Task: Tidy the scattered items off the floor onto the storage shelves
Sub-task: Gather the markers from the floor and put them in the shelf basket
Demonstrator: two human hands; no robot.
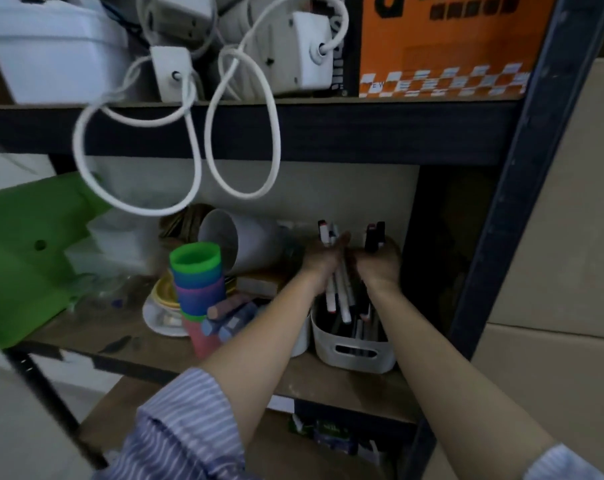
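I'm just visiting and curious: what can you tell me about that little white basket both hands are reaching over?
The white basket looks like smooth plastic, with rounded corners and a slot handle cut into its near wall. It stands upright on the wooden shelf, near the dark right post. Markers stand and lean inside it. The left hand and right hand hold a bundle of them just above it; neither hand visibly touches the basket itself.

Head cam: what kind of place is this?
Probably a storeroom or utility corner: a dark metal shelving unit crowded with white power adapters, stacked plastic cups and a white bin of markers, cardboard boxes alongside.
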